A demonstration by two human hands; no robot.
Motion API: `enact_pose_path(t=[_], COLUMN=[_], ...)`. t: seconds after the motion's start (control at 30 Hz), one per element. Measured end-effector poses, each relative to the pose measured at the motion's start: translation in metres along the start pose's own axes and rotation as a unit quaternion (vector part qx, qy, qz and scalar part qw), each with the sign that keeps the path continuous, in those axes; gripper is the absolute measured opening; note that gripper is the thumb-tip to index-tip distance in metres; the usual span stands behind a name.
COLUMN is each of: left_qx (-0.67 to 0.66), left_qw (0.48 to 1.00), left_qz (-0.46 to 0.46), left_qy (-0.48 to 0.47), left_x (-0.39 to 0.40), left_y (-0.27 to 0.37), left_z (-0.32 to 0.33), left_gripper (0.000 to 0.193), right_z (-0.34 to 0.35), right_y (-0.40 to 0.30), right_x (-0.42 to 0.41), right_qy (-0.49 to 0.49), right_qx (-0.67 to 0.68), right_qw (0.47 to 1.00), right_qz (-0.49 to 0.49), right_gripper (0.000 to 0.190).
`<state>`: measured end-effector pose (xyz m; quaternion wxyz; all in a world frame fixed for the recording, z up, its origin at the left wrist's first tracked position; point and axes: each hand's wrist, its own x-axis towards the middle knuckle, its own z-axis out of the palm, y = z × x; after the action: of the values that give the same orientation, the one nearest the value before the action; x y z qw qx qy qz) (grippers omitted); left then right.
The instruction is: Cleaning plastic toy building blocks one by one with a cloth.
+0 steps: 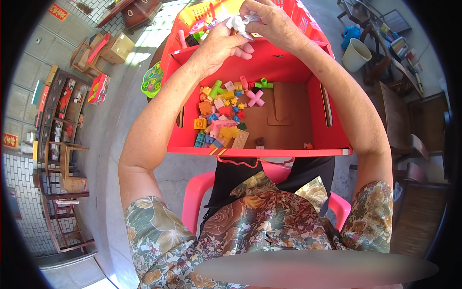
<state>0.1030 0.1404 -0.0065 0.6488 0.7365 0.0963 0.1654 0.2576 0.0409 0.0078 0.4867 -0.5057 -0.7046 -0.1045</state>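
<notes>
Both hands are raised over the far wall of a red cardboard box [326, 142]. My left hand [221, 45] pinches a crumpled white cloth or tissue [237, 24], its lower fingers spread apart. From the other side my right hand [276, 25] grips the same white piece. A small item seems wrapped in it, mostly hidden. Inside the box, toy building blocks are heaped to the left, among them an orange block [200, 123], a pink cross-shaped piece [255, 98] and a green tube piece [264, 83]. A dark block [260, 141] lies near the front wall.
Behind the box stands a red-orange plastic basket [173, 32] with more toy pieces. A green toy tray [152, 80] sits at its left. A pink plastic chair [196, 188] is beneath me. To the right, a white bucket [356, 55] stands on the floor near wooden chairs.
</notes>
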Motion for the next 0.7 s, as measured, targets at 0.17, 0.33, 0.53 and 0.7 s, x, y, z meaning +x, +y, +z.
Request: enact_pose_path(t=[0.17, 0.33, 0.53, 0.7], left_qx=[0.026, 0.036, 0.02, 0.229], left_qw=[1.0, 0.996, 0.984, 0.921], left_qz=[-0.005, 0.046, 0.053, 0.207], left_qy=[-0.003, 0.069, 0.171, 0.237], left_x=[0.003, 0.001, 0.01, 0.014], left_y=[0.0, 0.0, 0.0, -0.008], left_z=[0.001, -0.003, -0.003, -0.011], left_gripper=[0.036, 0.047, 0.046, 0.038], right_z=[-0.002, -0.01, -0.009, -0.011], right_y=[0.018, 0.016, 0.013, 0.039], right_x=[0.003, 0.007, 0.006, 0.01], right_qy=[0.021, 0.005, -0.003, 0.065], right_qx=[0.006, 0.142, 0.218, -0.073], right_qw=[0.999, 0.971, 0.942, 0.978], right_qz=[0.035, 0.194, 0.257, 0.184], right_gripper=[0.02, 0.01, 0.013, 0.016])
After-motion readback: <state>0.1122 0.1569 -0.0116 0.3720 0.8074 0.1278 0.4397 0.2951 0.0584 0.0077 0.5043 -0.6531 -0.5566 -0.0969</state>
